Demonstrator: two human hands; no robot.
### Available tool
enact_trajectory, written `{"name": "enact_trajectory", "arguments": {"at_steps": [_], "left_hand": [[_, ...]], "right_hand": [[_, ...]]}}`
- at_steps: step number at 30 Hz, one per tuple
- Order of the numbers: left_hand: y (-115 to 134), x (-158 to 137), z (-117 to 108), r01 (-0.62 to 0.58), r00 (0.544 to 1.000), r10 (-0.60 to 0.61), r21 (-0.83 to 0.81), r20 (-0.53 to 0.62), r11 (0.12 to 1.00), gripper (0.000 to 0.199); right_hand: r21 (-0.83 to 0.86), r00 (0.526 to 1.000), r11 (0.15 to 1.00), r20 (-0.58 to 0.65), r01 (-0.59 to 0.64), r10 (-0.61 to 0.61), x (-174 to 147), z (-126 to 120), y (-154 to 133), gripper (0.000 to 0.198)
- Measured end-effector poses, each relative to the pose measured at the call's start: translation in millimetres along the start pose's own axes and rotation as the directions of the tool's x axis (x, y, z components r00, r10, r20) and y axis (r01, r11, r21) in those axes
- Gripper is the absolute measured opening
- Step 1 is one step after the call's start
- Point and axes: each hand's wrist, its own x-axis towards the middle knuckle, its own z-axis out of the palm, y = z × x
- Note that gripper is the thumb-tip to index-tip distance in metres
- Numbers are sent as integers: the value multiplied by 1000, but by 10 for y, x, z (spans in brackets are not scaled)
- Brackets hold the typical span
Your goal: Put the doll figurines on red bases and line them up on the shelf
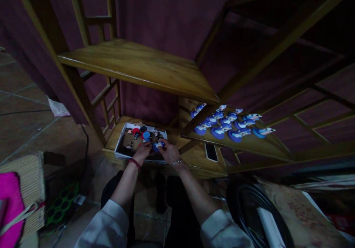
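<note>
Likely light and stiff, the figure [159, 144] pinched by the right hand [170, 153] suits holding low; the left hand's [142, 152] grip I can't tell.

No text, label, brand, number or sign can be read. The pale sheet [58, 106] at the far left, on the floor [22, 137], perhaps carries printed lines, too dim and small to make out. Any lettering on the blue-based figurine [157, 145] or the phone [211, 152] is likewise illegible.
</note>
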Motion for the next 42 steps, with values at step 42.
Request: {"name": "enact_trajectory", "arguments": {"at_steps": [42], "left_hand": [[-101, -1057, 327, 25, 990, 83, -713, 117, 701, 20]], "right_hand": [[167, 967, 958, 72, 232, -246, -661, -570, -205, 24]]}}
